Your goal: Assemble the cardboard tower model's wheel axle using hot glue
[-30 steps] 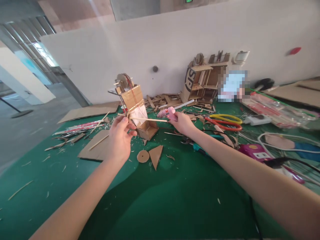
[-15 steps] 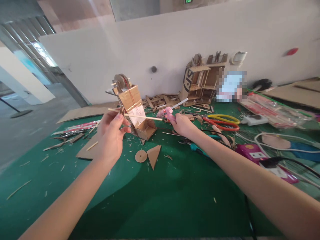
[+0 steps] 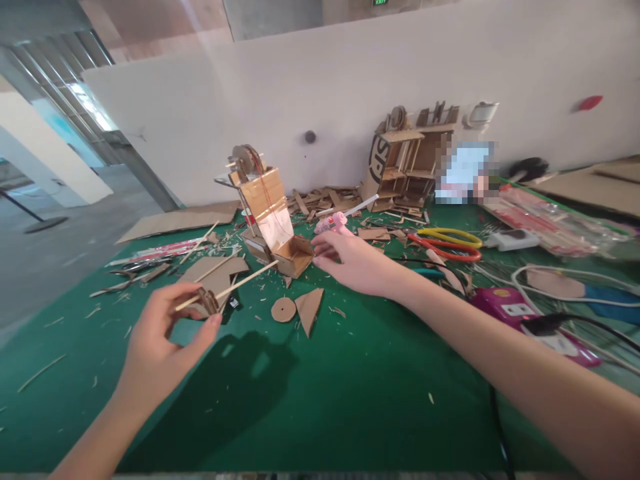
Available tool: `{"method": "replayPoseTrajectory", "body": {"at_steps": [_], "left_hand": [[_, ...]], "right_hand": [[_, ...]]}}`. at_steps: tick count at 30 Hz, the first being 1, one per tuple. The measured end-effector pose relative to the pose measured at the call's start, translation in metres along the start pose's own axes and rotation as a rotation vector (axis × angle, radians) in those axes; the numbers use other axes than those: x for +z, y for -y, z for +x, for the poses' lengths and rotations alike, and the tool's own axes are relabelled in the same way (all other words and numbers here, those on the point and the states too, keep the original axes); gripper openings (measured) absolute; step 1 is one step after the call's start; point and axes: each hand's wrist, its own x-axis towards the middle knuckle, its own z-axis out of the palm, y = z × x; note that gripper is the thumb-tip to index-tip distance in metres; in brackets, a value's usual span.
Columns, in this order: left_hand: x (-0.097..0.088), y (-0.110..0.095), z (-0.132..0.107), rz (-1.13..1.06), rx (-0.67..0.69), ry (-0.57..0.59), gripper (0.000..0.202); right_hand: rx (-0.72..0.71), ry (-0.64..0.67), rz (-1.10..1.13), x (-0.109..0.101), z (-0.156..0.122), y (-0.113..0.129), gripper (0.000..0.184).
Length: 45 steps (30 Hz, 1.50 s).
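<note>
Between the thumb and fingers of my left hand (image 3: 155,343) is a small cardboard wheel (image 3: 208,301) with a wooden stick (image 3: 250,278) through it. The stick's far end points toward a cardboard model (image 3: 264,190), which carries a disc and red string on top. My right hand (image 3: 353,263) is open beside the model's lower box, fingers slightly curled and nothing visible in them. Just behind it lies a pink glue gun (image 3: 331,223) with a white glue stick (image 3: 364,205) in its back. A round cardboard disc (image 3: 283,310) and a cardboard triangle (image 3: 309,310) lie between my hands.
Cardboard scraps (image 3: 330,199) are heaped along the wall. Another cardboard structure (image 3: 393,160) stands behind. On the right are yellow-and-red-handled pliers (image 3: 453,243), a purple power strip (image 3: 500,310), cables and a lit screen (image 3: 463,172). Packaged sticks (image 3: 165,252) lie at left.
My left hand has moved down and left, bringing the wheel and stick toward me. My right hand has let go of the glue gun, which now rests on the table.
</note>
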Motion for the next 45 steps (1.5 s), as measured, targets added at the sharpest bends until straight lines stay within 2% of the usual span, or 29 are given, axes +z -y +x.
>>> {"method": "replayPoseTrajectory", "body": {"at_steps": [1, 5, 9, 15, 24, 45], "left_hand": [[0.0, 0.002, -0.003, 0.076, 0.021, 0.017, 0.045], [0.006, 0.004, -0.007, 0.304, 0.089, 0.069, 0.042], [0.011, 0.003, -0.006, 0.367, 0.164, 0.08, 0.041], [0.013, 0.004, -0.007, 0.407, 0.163, 0.076, 0.042], [0.015, 0.005, -0.007, 0.396, 0.204, 0.053, 0.04], [0.017, 0.005, -0.011, 0.403, 0.135, 0.05, 0.038]], "right_hand": [[0.02, 0.001, 0.095, 0.009, 0.006, -0.002, 0.031], [0.264, 0.019, 0.507, 0.038, 0.026, -0.01, 0.038], [0.357, 0.043, 0.648, 0.053, 0.033, -0.013, 0.033], [0.303, 0.039, 0.527, 0.057, 0.033, -0.012, 0.031], [0.119, 0.003, 0.275, 0.061, 0.033, -0.013, 0.029], [0.12, -0.063, 0.327, 0.072, 0.033, -0.019, 0.031]]}}
